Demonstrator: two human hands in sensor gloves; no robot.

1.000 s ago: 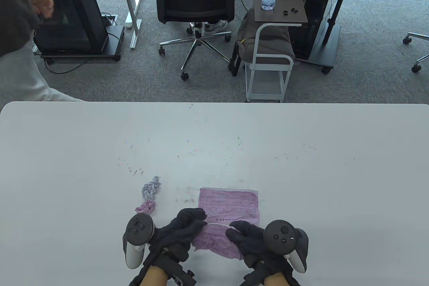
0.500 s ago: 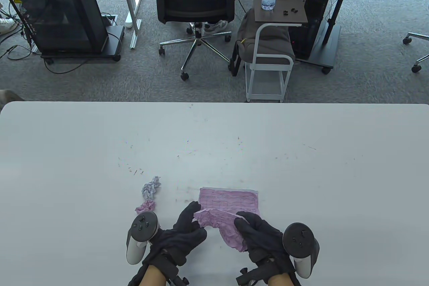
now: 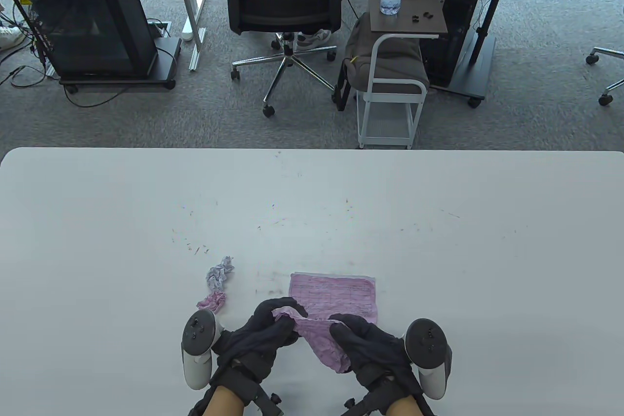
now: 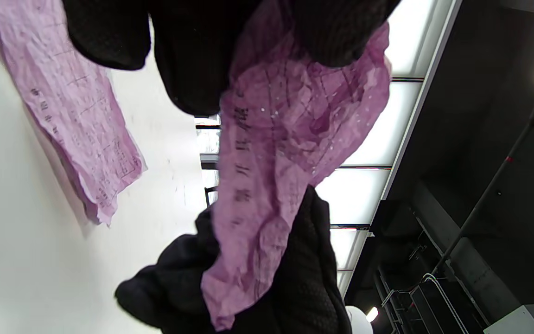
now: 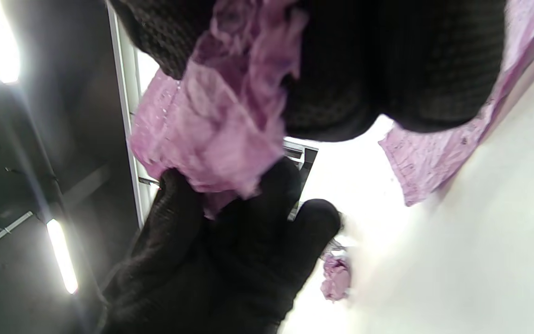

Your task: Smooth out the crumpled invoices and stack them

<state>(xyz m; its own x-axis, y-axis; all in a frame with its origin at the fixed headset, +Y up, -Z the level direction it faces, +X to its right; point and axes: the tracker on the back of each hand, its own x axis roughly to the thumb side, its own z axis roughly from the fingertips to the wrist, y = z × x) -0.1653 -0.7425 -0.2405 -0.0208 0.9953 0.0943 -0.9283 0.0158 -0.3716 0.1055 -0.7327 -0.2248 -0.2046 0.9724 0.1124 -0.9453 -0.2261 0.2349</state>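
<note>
Nearest: left hand and right hand, each pinching one end of a half-opened pink invoice held just above the table. Half a second earlier the left hand was spread and off it; both now grip, so unfolding likely proceeds. Beyond: flattened pink stack. Far left: two crumpled balls, pink and whitish, awaiting.

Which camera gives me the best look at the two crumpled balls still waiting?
Table view: the pale ball and the pink ball lie left of the left hand. Right wrist view shows only a blurred pink ball; left wrist view neither.
</note>
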